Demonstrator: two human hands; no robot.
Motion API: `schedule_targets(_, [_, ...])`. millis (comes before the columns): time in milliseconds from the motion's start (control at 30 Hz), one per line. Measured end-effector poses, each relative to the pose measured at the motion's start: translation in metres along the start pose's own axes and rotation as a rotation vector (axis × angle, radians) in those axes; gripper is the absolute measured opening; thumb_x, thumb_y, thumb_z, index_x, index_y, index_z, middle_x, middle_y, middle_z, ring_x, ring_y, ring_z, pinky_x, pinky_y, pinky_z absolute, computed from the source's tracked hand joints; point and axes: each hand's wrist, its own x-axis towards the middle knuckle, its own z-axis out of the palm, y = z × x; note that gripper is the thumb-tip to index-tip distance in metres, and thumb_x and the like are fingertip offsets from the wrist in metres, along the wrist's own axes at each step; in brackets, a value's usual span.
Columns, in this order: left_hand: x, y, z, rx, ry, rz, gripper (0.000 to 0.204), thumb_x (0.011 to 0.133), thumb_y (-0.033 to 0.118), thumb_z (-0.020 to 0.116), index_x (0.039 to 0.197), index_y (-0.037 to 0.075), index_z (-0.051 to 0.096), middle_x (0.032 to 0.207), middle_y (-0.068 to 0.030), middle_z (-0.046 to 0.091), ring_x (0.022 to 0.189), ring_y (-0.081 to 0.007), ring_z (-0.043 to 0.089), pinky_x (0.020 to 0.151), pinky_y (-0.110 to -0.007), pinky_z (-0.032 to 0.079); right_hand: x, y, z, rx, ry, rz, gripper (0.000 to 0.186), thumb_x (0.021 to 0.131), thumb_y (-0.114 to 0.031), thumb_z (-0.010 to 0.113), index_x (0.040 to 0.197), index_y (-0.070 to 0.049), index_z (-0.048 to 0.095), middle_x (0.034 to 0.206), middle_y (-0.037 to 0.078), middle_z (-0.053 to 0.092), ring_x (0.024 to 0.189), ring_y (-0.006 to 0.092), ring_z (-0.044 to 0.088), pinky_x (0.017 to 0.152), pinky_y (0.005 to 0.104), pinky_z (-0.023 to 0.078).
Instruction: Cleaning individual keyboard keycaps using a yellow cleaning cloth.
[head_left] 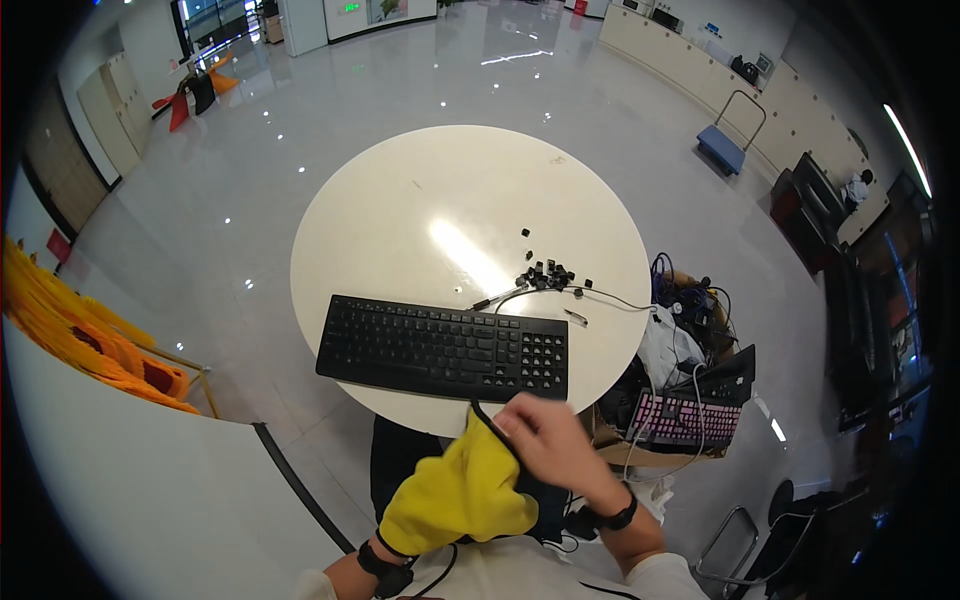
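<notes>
A yellow cloth [455, 490] with a dark edge covers my left hand, whose fingers are hidden underneath it. The left wrist comes out of the cloth's lower end. My right hand [548, 440] pinches the cloth's dark upper edge, just in front of the round table. A black keyboard [410, 340] lies across the near part of the tabletop, apart from both hands. Its right-hand block of keys has no caps, and pale key mounts show. Behind it is a pile of loose black keycaps [546, 274]. Next to them lie a slim dark pen-like tool [497, 298] and a small metallic piece [576, 317].
The round cream table [380, 220] stands in front of me, with a cable running off its right side. Beside it, a carton [600, 430] holds tangled cables [690, 305] and a pink-keyed keyboard [680, 418]. A white surface [150, 470] is at left, and a blue trolley [722, 148] farther off.
</notes>
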Motion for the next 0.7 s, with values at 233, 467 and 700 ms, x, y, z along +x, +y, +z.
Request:
schedule_targets(233, [-0.040, -0.044, 0.046, -0.232, 0.248, -0.170, 0.048, 0.097, 0.037, 0.083, 0.139, 0.016, 0.075, 0.097, -0.0069, 0.071, 0.083, -0.0322, 0.073, 0.075, -0.052, 0.055, 0.150, 0.124, -0.119, -0.608, 0.351, -0.203, 0.021, 0.100, -0.015, 0.082, 0.114, 0.000, 0.079, 0.114, 0.023, 0.075, 0.108, 0.0446, 0.072, 0.098, 0.0519, 0.058])
schedule_targets(467, [-0.041, -0.053, 0.033, -0.242, 0.265, -0.201, 0.048, 0.097, 0.033, 0.083, 0.141, 0.014, 0.074, 0.103, -0.0079, 0.071, 0.088, -0.0325, 0.073, 0.079, -0.050, 0.056, 0.241, 0.142, -0.128, -0.698, 0.116, 0.004, 0.033, 0.093, -0.015, 0.085, 0.122, 0.001, 0.083, 0.123, 0.028, 0.076, 0.117, 0.0452, 0.074, 0.106, 0.0502, 0.059])
schedule_targets(700, [-0.052, -0.061, 0.038, -0.284, 0.283, -0.239, 0.049, 0.098, 0.029, 0.084, 0.142, 0.013, 0.072, 0.109, -0.0089, 0.071, 0.094, -0.0327, 0.073, 0.083, -0.049, 0.057, 0.260, 0.159, -0.124, -0.709, 0.080, 0.066, 0.032, 0.085, -0.014, 0.091, 0.112, 0.002, 0.082, 0.104, 0.021, 0.080, 0.098, 0.0344, 0.079, 0.092, 0.0430, 0.063])
